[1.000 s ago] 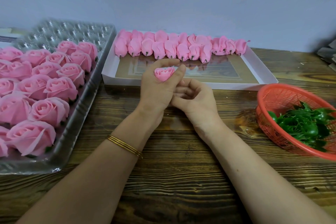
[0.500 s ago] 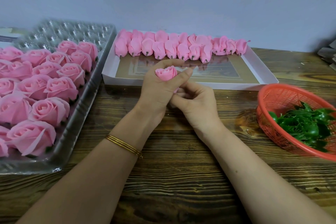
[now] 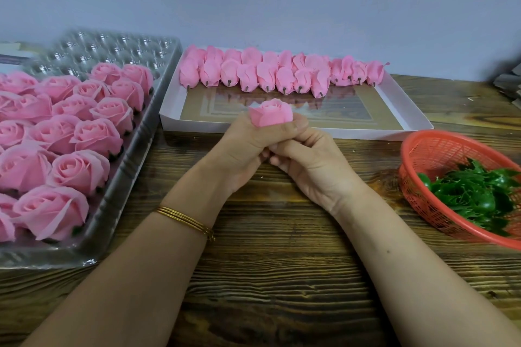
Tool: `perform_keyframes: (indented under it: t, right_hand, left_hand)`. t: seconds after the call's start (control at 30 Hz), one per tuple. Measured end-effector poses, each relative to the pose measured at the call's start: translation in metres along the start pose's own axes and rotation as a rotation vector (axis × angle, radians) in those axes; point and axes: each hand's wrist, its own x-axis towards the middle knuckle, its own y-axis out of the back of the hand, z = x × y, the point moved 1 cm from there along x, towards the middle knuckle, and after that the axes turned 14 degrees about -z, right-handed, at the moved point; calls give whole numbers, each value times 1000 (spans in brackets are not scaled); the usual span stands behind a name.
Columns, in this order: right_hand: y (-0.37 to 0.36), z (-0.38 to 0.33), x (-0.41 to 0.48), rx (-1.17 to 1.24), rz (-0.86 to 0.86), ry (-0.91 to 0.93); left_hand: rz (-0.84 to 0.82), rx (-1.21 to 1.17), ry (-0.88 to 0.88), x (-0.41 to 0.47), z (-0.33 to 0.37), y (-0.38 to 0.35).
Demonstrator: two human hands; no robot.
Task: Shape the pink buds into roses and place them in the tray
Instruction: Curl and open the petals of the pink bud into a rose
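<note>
A plain pale blue-grey wall (image 3: pixel 282 3) stands behind a dark-grained wooden table (image 3: pixel 282 276), evenly lit.

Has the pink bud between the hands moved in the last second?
Yes. The small pink rosebud has shifted slightly rightward along the front edge of the flat white cardboard box.

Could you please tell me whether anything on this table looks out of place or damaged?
Only slightly: at the right end of the row of buds in the white box, a few lie bunched and skewed, one petal tip flaring outward. Nothing looks spilled or torn.
</note>
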Motion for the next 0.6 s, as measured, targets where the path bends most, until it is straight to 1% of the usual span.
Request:
perform_keyframes:
  t: [0.17,0.3,0.37,0.5,0.6]
  right_hand:
    - [-2,-3,0,57,-27,-48]
    - [-2,-1,0,81,4,-55]
    - [-1,2,0,20,43,-33]
    - [-1,7,-1,-197,142,22]
    - [-1,9,-1,-304,220,56]
  left_hand:
    - [-69,4,29,-1,1,3]
    - [-30,8,35,0,0,2]
    - [2,8,27,2,-2,3]
    - [37,-11,-8,7,-9,5]
    - [40,-20,-34,9,-11,6]
